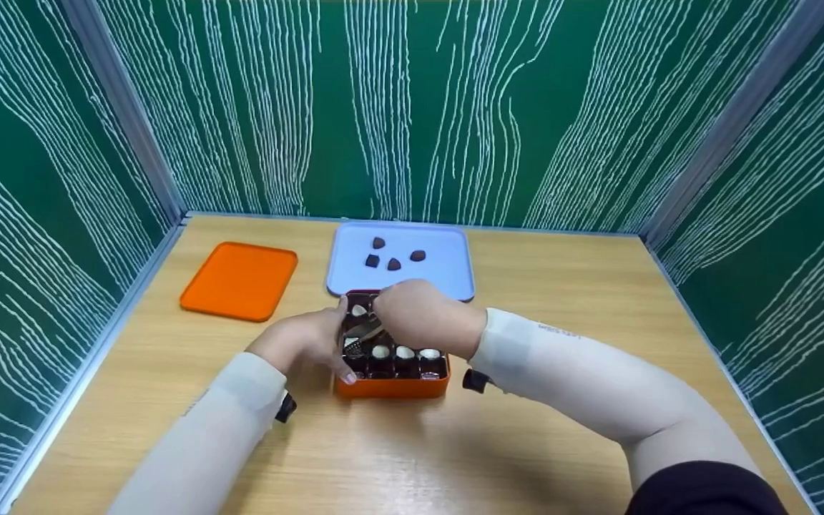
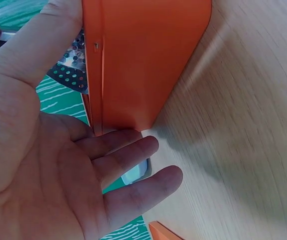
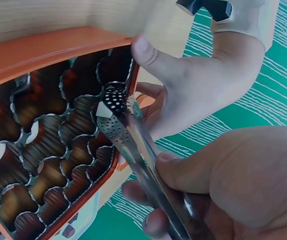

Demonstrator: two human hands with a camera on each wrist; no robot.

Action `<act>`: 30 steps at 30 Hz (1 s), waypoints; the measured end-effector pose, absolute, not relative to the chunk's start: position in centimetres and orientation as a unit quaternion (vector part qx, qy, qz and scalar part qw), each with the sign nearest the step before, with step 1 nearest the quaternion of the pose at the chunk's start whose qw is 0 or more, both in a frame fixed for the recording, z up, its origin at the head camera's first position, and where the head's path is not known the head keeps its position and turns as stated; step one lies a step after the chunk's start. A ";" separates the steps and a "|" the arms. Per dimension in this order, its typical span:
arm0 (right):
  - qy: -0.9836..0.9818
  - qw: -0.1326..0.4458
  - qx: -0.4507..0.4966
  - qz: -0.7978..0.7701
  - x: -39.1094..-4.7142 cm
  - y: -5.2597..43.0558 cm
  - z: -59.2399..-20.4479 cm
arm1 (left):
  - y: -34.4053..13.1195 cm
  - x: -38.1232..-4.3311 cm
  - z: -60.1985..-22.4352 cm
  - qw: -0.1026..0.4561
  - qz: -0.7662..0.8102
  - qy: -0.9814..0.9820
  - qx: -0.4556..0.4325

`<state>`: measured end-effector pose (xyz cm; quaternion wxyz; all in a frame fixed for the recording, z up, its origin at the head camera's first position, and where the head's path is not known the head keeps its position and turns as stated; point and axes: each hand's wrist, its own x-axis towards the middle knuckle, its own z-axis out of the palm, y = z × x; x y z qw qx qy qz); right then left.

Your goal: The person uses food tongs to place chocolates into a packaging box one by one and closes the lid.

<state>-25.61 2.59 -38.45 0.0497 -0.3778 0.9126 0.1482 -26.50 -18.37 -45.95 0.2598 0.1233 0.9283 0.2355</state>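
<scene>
My right hand (image 1: 419, 315) grips a pair of metal tongs (image 3: 138, 155), its thumb on one arm and fingers on the other. The perforated tong ends reach down into a cell at the left side of an orange box (image 1: 394, 388). A whitish bit shows at their tips; I cannot tell whether they pinch it. The box has a dark brown moulded insert (image 3: 53, 135), some of its cells with white-topped pieces (image 1: 381, 352). Along the box's left side spreads my left hand (image 2: 58, 155), thumb at the front corner rim, other fingers extended, fingertips right at the side wall.
A light blue tray (image 1: 440, 279) with several dark chocolates (image 1: 394, 264) stands behind the box. An orange tray or lid (image 1: 239, 279) lies at the back left. Green walls with white lines (image 1: 383, 107) enclose the wooden table (image 1: 562, 450).
</scene>
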 end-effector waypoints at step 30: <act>0.960 0.113 -0.223 -0.124 -35.0 12.3 -38.7 | -18.3 -26.4 -45.8 0.276 0.243 0.923 0.111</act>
